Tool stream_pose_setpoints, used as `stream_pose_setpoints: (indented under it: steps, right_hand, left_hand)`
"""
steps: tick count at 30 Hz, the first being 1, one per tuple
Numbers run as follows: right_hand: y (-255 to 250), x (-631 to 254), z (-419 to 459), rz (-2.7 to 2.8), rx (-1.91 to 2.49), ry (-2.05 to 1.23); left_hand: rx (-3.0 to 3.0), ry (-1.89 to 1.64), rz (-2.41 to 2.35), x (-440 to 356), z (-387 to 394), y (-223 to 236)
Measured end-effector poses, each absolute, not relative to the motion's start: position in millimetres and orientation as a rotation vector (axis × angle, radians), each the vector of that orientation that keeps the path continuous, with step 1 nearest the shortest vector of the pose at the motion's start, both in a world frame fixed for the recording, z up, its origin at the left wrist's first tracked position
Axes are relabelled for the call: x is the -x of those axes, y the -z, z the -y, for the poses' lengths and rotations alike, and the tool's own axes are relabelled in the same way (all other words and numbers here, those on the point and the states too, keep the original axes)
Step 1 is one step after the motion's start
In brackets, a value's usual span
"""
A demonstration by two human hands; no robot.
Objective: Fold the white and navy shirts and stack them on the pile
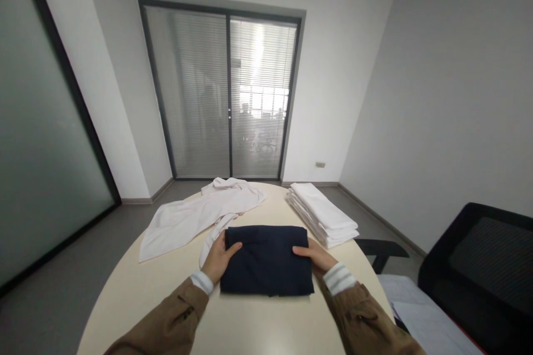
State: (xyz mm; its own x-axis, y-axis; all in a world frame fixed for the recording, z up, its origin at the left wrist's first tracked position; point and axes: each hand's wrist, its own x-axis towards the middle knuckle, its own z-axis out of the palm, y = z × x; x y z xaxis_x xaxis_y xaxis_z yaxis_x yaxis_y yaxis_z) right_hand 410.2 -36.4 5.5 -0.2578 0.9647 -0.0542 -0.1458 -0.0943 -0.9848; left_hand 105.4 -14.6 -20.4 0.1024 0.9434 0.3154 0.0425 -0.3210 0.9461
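Navy cloth (266, 266), folded, long axis side to side: I've got it between left hand (220, 259) and right hand (320, 257), each grip pinching one end, over the worktop (250, 330). Loose white cloth (191, 221) crowds beyond left; folded white stack (322, 212) beyond right.

The navy bundle (266, 266) is showing smooth, matt cloth. The white stack (320, 211) and loose white garment (183, 224) are also looking like matt cloth, the latter wrinkling. The surface (245, 330) is gleaming, smooth and slightly glossy. The brown sleeves (156, 324) are appearing matt, woven. The chair back (489, 258) is displaying black mesh.
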Motion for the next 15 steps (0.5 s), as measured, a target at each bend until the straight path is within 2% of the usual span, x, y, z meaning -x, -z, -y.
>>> stream_pose_setpoints:
  steps: [3,10,15]
  right_hand:
    - [-2.4,-404.0,40.7,1.287,0.940,-1.548]
    - [-19.4,-416.5,32.2,1.231,1.010,-1.181]
    - [-59.9,-440.4,12.7,0.988,0.914,-0.987]
  left_hand:
    - [-1.542,-1.383,-1.072,-106.0,11.8,23.8]
    - [-1.865,-1.364,-1.355,-101.2,11.4,30.5]
    - [-2.265,-1.014,-1.876,-95.1,16.4,41.6]
